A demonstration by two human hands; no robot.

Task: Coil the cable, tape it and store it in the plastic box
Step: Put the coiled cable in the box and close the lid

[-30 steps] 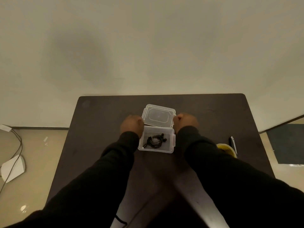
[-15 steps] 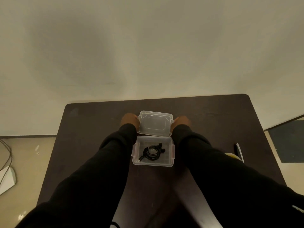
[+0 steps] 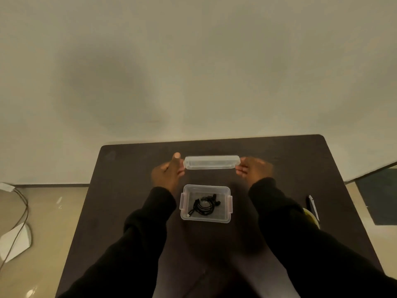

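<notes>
A clear plastic box [image 3: 205, 218] stands open in the middle of the dark table [image 3: 129, 190]. Inside it lies the coiled black cable [image 3: 203, 206]. Beyond the box, the clear lid [image 3: 211, 162] is held above the table, seen almost edge-on. My left hand [image 3: 168, 174] grips its left end, thumb pointing up. My right hand [image 3: 253, 169] grips its right end. Both black sleeves reach in on either side of the box.
A pen [image 3: 313, 206] and a yellow roll [image 3: 311, 218], partly hidden by my right sleeve, lie near the table's right edge. On the floor to the left are a white object [image 3: 16, 239] and a cable [image 3: 23, 211]. A pale wall rises behind the table.
The lid has been lifted from behind the box and tilted up until it shows edge-on. Both hands rose with it and moved away from the box.
</notes>
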